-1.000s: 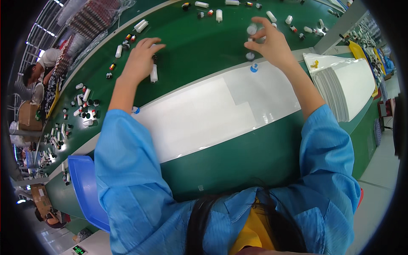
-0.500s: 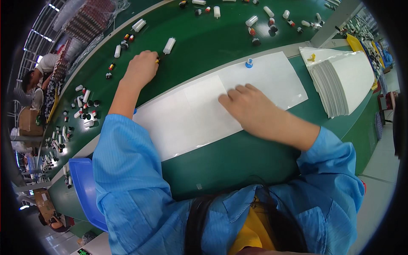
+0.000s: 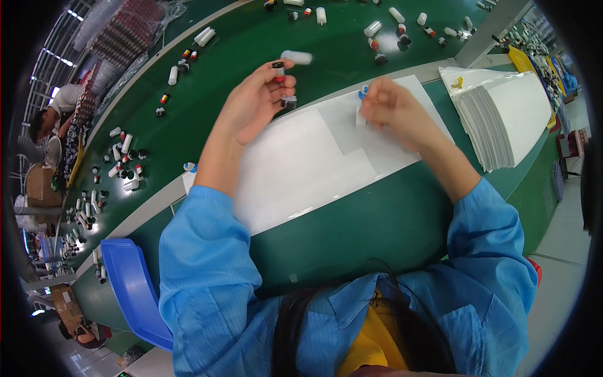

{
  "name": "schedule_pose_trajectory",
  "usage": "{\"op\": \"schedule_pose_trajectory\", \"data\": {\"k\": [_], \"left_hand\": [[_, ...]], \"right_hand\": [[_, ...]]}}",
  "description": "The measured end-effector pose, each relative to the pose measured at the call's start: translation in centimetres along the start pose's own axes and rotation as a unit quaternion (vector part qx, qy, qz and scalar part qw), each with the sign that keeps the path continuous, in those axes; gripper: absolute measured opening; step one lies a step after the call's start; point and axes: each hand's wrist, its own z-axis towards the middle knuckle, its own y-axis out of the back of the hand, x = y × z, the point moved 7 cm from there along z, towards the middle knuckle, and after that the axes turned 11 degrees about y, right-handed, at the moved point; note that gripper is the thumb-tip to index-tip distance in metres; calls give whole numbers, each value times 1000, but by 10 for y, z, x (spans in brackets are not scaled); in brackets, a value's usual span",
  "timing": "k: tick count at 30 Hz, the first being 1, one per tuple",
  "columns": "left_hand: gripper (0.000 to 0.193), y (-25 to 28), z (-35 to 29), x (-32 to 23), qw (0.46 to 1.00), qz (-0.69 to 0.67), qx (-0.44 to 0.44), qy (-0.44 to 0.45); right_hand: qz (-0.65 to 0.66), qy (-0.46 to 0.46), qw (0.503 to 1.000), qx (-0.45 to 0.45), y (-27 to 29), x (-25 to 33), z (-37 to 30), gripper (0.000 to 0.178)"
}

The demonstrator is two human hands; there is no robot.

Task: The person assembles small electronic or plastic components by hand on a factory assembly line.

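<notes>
Nearest the body, a white sheet [image 3: 295, 169] lies on the green bench [image 3: 377, 220], and both hands work just above its far edge, held apart from each other. The right hand [image 3: 396, 113] is curled shut around a small white strip or label [image 3: 360, 117] beside a blue cap [image 3: 363, 92]; exactly what it pinches is hard to make out at this size. The left hand [image 3: 254, 103] grips a small dark-and-red part [image 3: 279, 65] in its fingertips, with a dark piece [image 3: 289, 100] just below the thumb. A white tube [image 3: 296, 57] sits just beyond the left fingers and looks free to roll; a nudge could send it off among the scattered tubes and caps [image 3: 383, 28] farther back. The pinched strip could also crease or stick crooked if pressed unevenly. To the right, the stack of white sheets [image 3: 502, 119] stands well apart.
</notes>
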Motion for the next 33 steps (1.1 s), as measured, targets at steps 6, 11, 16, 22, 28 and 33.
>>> {"op": "schedule_pose_trajectory", "data": {"k": [6,11,16,22,28,33], "left_hand": [[31,-36,-11,5,992,-54,83,-81],[29,-46,-16,16,992,-84,63,-68],[29,-52,-21,15,988,-94,77,-94],[34,-46,-24,20,988,-72,54,-129],[36,-54,-18,22,985,-60,106,-125],[48,-68,-26,29,972,-79,221,-28]], "right_hand": [[362,76,925,-90,-37,35,24,24],[350,110,920,-137,-65,26,22,27],[354,115,916,-152,-74,12,27,26],[366,90,915,-147,-80,-5,29,22],[250,118,955,-105,-60,12,26,19],[193,66,978,-50,-63,23,19,28]]}}
